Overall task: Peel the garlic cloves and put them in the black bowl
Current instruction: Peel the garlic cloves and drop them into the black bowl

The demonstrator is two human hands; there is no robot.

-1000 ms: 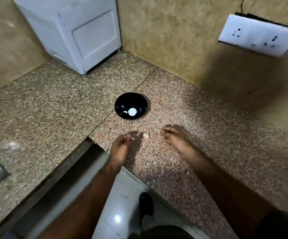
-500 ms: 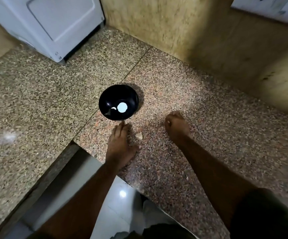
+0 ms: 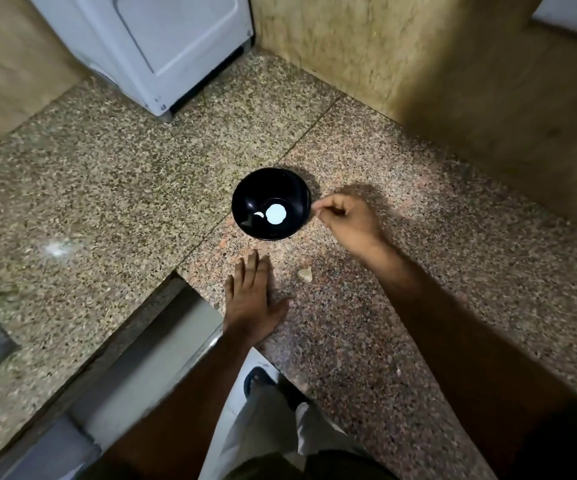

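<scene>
No text, label, brand, number or sign can be read anywhere. The white appliance [image 3: 162, 46] standing at 11 o'clock on the counter [image 3: 107, 188] has plain panels, and the black bowl [image 3: 270, 203] carries no marking that shows.
</scene>
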